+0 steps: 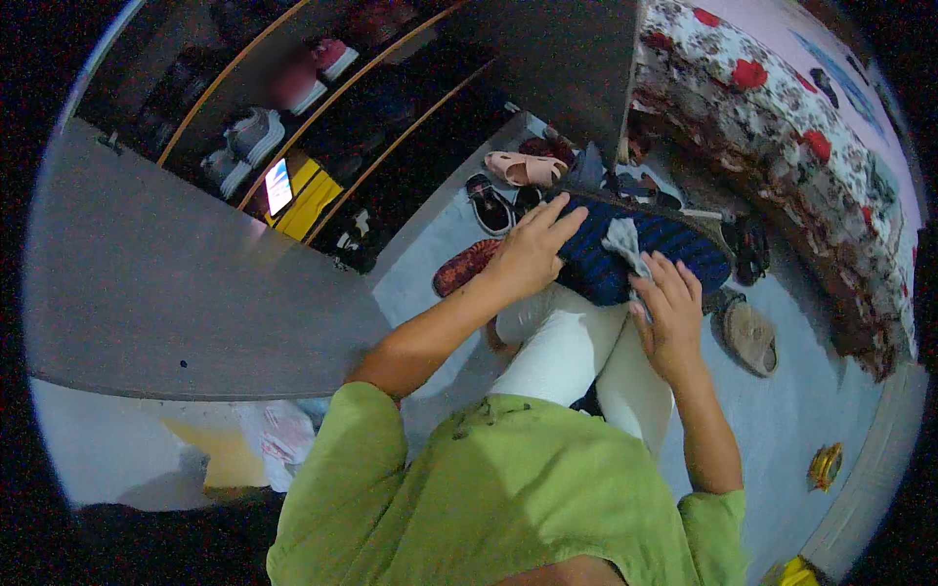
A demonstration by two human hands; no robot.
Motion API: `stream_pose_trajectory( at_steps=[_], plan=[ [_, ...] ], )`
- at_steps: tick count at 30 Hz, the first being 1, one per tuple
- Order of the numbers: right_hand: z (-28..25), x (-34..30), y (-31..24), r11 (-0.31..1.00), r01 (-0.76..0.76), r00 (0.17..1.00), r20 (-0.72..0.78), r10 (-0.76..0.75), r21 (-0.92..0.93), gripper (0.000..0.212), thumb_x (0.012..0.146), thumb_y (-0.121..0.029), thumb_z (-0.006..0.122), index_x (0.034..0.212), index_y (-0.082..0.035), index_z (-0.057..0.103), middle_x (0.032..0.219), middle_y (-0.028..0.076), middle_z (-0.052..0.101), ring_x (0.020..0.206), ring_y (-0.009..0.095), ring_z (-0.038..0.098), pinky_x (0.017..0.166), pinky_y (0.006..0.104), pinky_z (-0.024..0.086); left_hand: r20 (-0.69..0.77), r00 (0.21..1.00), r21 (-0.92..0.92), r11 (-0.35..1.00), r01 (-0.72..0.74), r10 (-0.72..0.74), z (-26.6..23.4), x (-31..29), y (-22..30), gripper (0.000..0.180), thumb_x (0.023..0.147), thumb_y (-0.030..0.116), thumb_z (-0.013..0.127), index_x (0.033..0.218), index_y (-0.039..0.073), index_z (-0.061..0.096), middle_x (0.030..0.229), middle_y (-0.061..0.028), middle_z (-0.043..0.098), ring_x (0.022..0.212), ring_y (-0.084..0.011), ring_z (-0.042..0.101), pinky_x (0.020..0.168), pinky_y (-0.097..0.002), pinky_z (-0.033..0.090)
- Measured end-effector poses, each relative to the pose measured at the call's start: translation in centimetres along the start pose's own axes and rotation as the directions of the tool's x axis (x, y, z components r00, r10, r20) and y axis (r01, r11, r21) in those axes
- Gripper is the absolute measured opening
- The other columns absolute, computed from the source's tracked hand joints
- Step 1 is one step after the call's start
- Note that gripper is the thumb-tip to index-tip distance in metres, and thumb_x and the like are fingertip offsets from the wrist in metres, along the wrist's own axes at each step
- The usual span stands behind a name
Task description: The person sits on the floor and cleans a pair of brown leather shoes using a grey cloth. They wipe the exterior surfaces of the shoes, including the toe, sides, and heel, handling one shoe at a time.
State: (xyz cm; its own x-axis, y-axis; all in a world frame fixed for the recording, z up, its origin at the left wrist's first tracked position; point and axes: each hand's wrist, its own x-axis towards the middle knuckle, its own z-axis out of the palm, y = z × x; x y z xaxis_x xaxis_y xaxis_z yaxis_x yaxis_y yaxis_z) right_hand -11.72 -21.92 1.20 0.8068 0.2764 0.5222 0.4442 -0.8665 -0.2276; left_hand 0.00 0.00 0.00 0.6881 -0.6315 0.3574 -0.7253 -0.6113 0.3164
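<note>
Above my knees lies a long, shoe-shaped thing with blue and black diagonal stripes (pixel 596 256), its far edge grey. My left hand (pixel 532 249) grips its left end, fingers laid over the top and the thumb side hidden. A crumpled grey-white cloth (pixel 622 237) rests against the striped face. My right hand (pixel 671 308) holds the lower end of that cloth, fingers bent, near the right half of the striped thing.
On the left stands a shoe cabinet (pixel 195 313) with shoes, a yellow box (pixel 311 198) and a lit phone (pixel 278 188). Pink sandals (pixel 523 168), a red patterned slipper (pixel 467 267) and a beige slipper (pixel 749 335) lie on the floor. Flowered bedding (pixel 772 107) hangs at right.
</note>
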Motion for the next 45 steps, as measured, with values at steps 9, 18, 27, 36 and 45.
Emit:
stream_pose_trajectory(
  at_steps=[9, 18, 27, 36, 45],
  plan=[
    [3.1, -1.6, -2.6, 0.916, -0.110, 0.991, 0.116, 0.070, 0.386, 0.031, 0.078, -0.010, 0.063, 0.108, -0.008, 0.057, 0.119, 0.018, 0.055, 0.095, 0.037, 0.055, 0.079, 0.0426, 0.044, 0.308, 0.649, -0.756, 0.235, 0.611, -0.695, 7.4, -0.9, -14.0, 0.030, 0.089, 0.014, 0.053, 0.118, 0.004, 0.051, 0.101, -0.0080, 0.061, 0.084, -0.0230, 0.060, 0.067, -0.0385, 0.054],
    [6.3, 2.9, -2.2, 0.862, -0.212, 0.975, 0.161, 0.154, 0.459, 0.032, 0.077, -0.011, 0.063, 0.108, -0.008, 0.059, 0.116, 0.021, 0.057, 0.094, 0.038, 0.057, 0.082, 0.0437, 0.045, 0.321, 0.246, -0.849, -0.162, 0.503, -0.914, 2.5, 5.9, -23.1, 0.047, 0.089, 0.022, 0.058, 0.129, 0.009, 0.038, 0.127, -0.0150, 0.045, 0.103, -0.0322, 0.051, 0.064, -0.0456, 0.057],
    [7.6, 6.1, -1.1, 0.875, -0.256, 0.951, 0.270, 0.151, 0.411, 0.026, 0.079, -0.015, 0.059, 0.102, -0.006, 0.062, 0.110, 0.021, 0.059, 0.090, 0.036, 0.059, 0.076, 0.0409, 0.046, 0.041, 0.279, -0.740, 0.159, 0.654, -0.959, -1.9, 15.7, -35.3, 0.059, 0.087, 0.023, 0.060, 0.136, 0.004, 0.033, 0.132, -0.0213, 0.041, 0.108, -0.0365, 0.052, 0.060, -0.0437, 0.059],
    [7.9, 7.1, 0.6, 0.878, -0.306, 0.919, 0.356, 0.171, 0.368, 0.028, 0.080, -0.020, 0.056, 0.102, -0.004, 0.061, 0.110, 0.022, 0.058, 0.088, 0.035, 0.058, 0.074, 0.0401, 0.045, -0.118, 0.188, -0.753, 0.211, 0.623, -0.975, -2.2, 20.9, -45.9, 0.054, 0.089, 0.025, 0.056, 0.128, -0.008, 0.041, 0.120, -0.0207, 0.053, 0.081, -0.0323, 0.066, 0.059, -0.0335, 0.060],
    [8.3, 7.5, 0.7, 0.841, -0.338, 0.916, 0.352, 0.191, 0.423, 0.027, 0.081, -0.024, 0.055, 0.099, -0.003, 0.061, 0.108, 0.021, 0.058, 0.086, 0.034, 0.059, 0.073, 0.0399, 0.044, -0.336, 0.207, -0.641, 0.384, 0.664, -0.919, -2.9, 21.1, -44.9, 0.063, 0.089, 0.037, 0.053, 0.135, -0.002, 0.034, 0.135, -0.0258, 0.036, 0.108, -0.0373, 0.053, 0.081, -0.0504, 0.048]
  ],
)
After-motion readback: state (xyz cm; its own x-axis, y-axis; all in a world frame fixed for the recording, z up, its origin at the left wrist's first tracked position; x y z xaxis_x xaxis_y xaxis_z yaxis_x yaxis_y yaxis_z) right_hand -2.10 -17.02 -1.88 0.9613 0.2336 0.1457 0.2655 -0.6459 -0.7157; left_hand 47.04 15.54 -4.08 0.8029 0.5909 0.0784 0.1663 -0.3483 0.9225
